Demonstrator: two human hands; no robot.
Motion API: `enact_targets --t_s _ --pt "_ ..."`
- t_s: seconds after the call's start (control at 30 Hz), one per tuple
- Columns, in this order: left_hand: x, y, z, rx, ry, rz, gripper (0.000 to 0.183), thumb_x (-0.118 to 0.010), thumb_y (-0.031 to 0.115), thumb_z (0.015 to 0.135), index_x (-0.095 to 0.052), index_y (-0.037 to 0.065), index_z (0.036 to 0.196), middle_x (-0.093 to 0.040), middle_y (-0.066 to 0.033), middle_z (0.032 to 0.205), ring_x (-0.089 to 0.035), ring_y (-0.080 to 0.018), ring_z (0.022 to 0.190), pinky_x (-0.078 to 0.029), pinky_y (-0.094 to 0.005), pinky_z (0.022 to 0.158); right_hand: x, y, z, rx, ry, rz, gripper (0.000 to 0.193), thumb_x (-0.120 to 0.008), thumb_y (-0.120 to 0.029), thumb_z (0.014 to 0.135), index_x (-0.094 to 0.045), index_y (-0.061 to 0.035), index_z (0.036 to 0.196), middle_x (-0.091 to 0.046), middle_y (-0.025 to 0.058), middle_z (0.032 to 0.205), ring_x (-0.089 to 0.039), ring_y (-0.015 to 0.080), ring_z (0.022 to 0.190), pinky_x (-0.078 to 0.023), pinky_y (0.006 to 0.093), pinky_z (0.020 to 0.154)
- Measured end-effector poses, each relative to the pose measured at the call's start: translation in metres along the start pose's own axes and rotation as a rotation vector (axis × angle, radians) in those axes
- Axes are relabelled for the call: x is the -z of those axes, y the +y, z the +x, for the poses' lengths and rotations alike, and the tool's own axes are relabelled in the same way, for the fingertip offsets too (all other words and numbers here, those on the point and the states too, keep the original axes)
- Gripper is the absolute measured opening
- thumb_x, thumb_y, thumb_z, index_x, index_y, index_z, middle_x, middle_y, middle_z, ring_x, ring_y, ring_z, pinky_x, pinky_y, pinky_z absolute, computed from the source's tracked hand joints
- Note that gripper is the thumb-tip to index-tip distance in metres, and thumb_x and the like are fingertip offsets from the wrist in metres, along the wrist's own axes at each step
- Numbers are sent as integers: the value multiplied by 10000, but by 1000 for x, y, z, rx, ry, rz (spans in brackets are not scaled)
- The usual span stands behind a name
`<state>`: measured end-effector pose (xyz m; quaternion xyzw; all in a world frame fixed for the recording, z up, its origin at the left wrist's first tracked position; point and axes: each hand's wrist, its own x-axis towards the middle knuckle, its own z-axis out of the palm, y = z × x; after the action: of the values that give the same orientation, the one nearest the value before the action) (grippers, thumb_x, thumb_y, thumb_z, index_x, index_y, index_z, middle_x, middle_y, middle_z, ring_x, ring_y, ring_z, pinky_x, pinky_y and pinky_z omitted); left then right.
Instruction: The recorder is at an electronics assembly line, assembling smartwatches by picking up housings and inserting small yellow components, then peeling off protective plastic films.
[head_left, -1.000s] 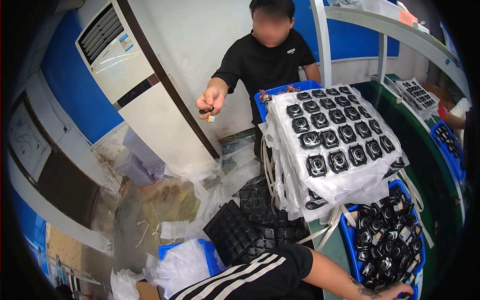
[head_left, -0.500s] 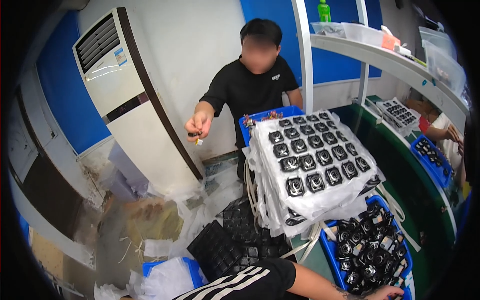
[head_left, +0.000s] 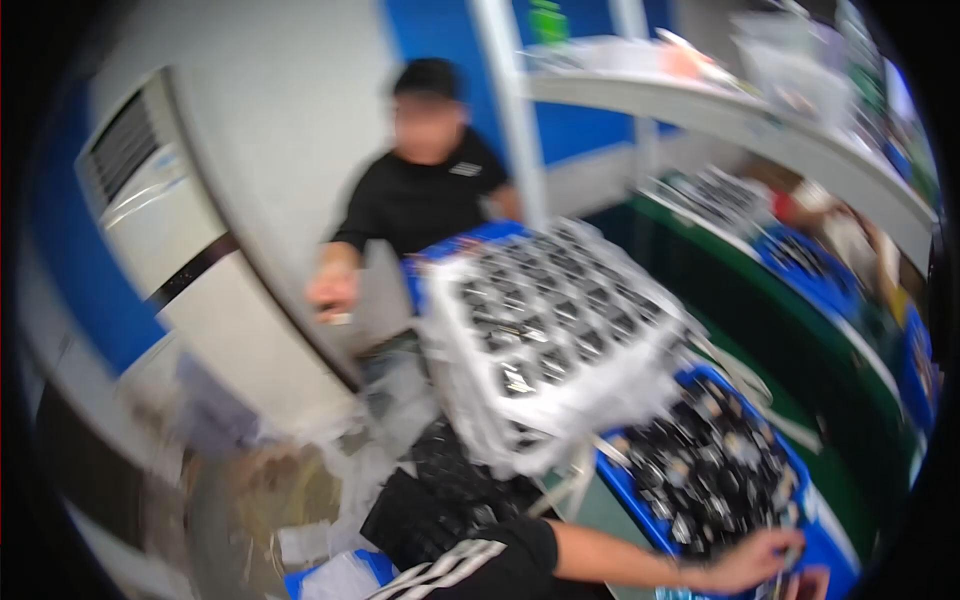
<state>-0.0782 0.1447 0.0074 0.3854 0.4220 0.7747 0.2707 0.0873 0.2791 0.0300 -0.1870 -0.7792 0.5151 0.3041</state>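
From the head view, all blurred: the right hand (head_left: 755,562) reaches into the blue bin (head_left: 815,535) of small black parts (head_left: 715,470) at the table's near edge; whether it grips any, I cannot tell. The leaning stack of trays (head_left: 550,330) just beside could topple if nudged

Your right hand (head_left: 762,560) rests on a glossy blue plastic bin (head_left: 640,505) of shiny black plastic parts (head_left: 712,470).

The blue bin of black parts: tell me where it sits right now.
In the head view the blue bin of black parts sits at lower right, just below the white tray stack, with the person's hand at its near edge.
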Motion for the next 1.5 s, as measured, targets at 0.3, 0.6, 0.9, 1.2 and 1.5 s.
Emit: enact_targets --t_s 0.3,0.6,0.9,1.2,1.5 --pt "35 41 -2 284 -58 -195 493 -524 -20 961 -379 -37 1432 -572 -130 1292 -591 -156 1132 -472 -292 982 -61 -85 60 42 -157 -346 77 -729 -17 780 -692 -27 846 -615 48 644 -495 114 486 -394 247 472" --pt "19 41 -16 297 -69 -125 493 -518 -25 965 -373 -42 1436 -633 -138 1187 -603 -145 1091 -477 -283 966 -55 -90 45 178 -182 -404 62 -711 -38 787 -698 -29 847 -693 114 771 -651 229 601 -503 319 544" --pt "27 31 6 272 -67 -17 505 -511 -28 965 -372 -27 1451 -621 -102 1180 -592 -123 1075 -463 -257 955 -59 -78 69 186 -171 -431 58 -714 -45 762 -699 -36 818 -689 117 771 -680 292 700 -530 365 614" --pt "30 -2 -34 224 -77 344 413 -557 46 973 -491 -20 1375 -614 -106 1259 -563 -133 1137 -437 -263 996 -51 -59 42 183 -218 -403 151 -766 -212 752 -712 -71 740 -661 120 677 -660 267 623 -519 371 573" --pt "10 45 -19 282 -30 -105 523 -585 -5 932 -412 -2 1426 -611 -78 1199 -578 -120 1093 -495 -284 932 -51 -72 47 308 -95 -336 284 -778 -91 700 -531 -59 837 -519 104 785 -546 278 724 -457 346 652"
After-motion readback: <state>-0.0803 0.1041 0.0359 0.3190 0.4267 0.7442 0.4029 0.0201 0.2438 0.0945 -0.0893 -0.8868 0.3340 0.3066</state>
